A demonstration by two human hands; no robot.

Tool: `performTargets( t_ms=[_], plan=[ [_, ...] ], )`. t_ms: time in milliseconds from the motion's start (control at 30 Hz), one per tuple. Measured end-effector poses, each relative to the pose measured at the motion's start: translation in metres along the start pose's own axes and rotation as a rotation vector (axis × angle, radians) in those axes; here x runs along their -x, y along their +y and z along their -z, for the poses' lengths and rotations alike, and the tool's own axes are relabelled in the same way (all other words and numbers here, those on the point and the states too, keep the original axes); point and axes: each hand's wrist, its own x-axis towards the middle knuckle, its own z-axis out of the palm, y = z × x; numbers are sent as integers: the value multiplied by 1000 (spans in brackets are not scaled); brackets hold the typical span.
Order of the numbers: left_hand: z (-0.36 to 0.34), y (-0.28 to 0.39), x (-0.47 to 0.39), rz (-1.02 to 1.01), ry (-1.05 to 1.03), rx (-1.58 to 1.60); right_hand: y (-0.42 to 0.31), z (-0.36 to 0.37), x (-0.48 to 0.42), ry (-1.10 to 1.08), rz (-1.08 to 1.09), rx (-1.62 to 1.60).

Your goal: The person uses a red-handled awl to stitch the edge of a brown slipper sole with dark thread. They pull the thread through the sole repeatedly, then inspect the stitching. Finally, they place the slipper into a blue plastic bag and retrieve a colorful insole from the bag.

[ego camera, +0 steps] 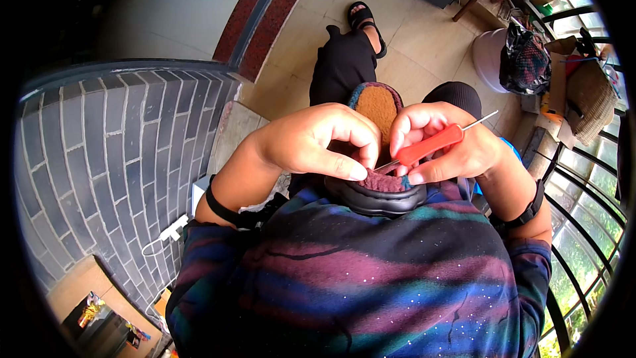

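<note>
A slipper lies against my body, heel end towards me, with a tan fleecy insole [375, 109] and a black moulded sole [372, 203]. Maroon and teal knitted yarn [381, 183] forms its near edge. My left hand [323, 144] pinches that edge between thumb and fingers. In my right hand [462, 154] is a red-handled hook tool [432, 145], with thin metal shafts at both ends. One shaft points up and right; the other reaches the yarn by my left thumb, its tip hidden. My right thumb rests at the teal part of the edge.
A grey brick wall [149, 154] rises on my left, with a white power strip [174, 228] near it. To the right stand a white bucket [489, 59], a black plastic bag [526, 62] and a woven bag [591, 99], beside barred windows [581, 214]. Tiled floor [417, 44] lies ahead.
</note>
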Motion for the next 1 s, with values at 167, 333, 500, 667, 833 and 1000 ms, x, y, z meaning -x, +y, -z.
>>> performTargets(
  t_ms=[167, 333, 500, 667, 833, 1000],
  plan=[
    [6, -4, -15, 27, -5, 17, 1, 10, 6, -5, 5, -56],
    [7, -7, -28, 59, 2, 57, 4, 16, 12, 41, -43, -91],
    [5, -7, -37, 90, 15, 74, 4, 20, 17, 43, -21, -50],
    [1, -9, -44, 105, 40, 40, 2, 22, 21, 44, -42, -26],
    [-1, -8, -47, 137, 42, 36, -1, 19, 23, 64, -27, -21],
    [-3, -10, -49, 135, 38, 15, 2, 16, 25, 124, -62, 26]
  ],
)
